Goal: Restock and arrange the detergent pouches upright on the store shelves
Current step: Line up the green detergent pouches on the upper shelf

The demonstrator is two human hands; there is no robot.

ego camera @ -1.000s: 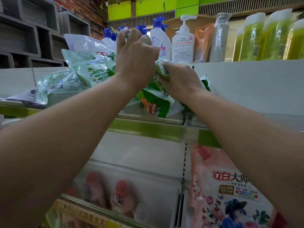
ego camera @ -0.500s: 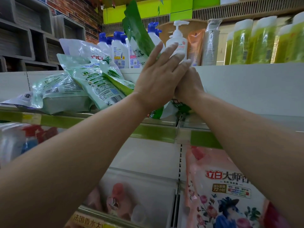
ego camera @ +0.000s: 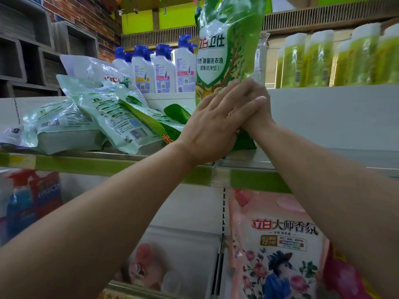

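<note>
Upright pouch: one tall green plastic detergent pouch [ego camera: 224,52] stands on the green-edged metal shelf [ego camera: 86,162], centre.
Left hand [ego camera: 216,126]: grip open, straight fingers pressed flat on the pouch's lower front.
Right hand [ego camera: 257,108]: at the pouch's lower right, mostly hidden behind the left hand; I cannot tell its grip.
Fallen pouches: about four pale green pouches [ego camera: 112,113] lie slumped in a heap, left on the same shelf; overlap makes the count unsure.
Far: roughly five white bottles with blue caps [ego camera: 164,70].
Lower shelf: one pink floral pouch [ego camera: 278,244], near right.
</note>
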